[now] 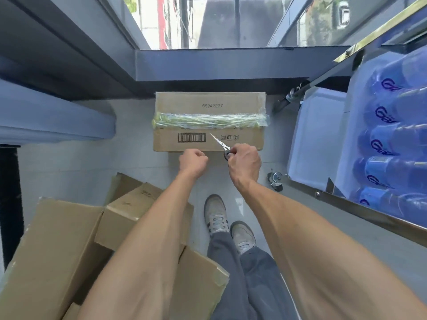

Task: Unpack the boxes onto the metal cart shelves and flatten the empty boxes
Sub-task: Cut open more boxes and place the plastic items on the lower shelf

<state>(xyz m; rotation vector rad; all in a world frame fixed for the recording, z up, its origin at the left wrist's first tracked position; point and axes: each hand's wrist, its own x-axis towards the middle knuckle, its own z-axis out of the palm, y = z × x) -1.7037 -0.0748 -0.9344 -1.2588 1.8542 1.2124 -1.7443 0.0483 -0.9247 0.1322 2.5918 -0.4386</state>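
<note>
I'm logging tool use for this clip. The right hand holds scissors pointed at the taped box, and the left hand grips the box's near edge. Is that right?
Not quite. In the head view the left hand is a closed fist holding nothing, just short of the taped box. The right hand does hold the scissors, blades pointed at the box.

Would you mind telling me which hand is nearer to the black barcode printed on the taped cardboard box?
Left. The left hand hovers just below the black barcode on the taped cardboard box, fingers curled, empty. The right hand is farther right, gripping the metal scissors.
</note>
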